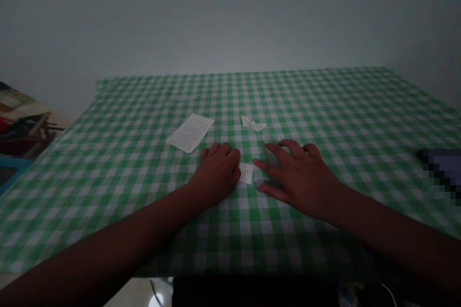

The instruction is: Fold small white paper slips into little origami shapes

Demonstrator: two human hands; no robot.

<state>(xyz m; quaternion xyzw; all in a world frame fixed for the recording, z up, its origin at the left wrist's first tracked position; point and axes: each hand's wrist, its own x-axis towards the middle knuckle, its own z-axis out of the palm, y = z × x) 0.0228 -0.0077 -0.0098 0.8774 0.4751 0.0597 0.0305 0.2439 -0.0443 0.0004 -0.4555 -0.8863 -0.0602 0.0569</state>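
On the gingham tabletop point(324, 105), a small paper slip point(247, 173) lies against the curled, apparently empty left hand point(216, 172); the open right hand point(298, 177) rests just beside it, spread flat.

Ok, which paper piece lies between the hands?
The small printed slip; the larger printed sheet and folded paper scrap lie farther up the green-checked tablecloth.

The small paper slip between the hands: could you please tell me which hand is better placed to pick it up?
Probably the right hand: its open fingers reach the edge of the paper slip, while the left hand lies curled beside it.
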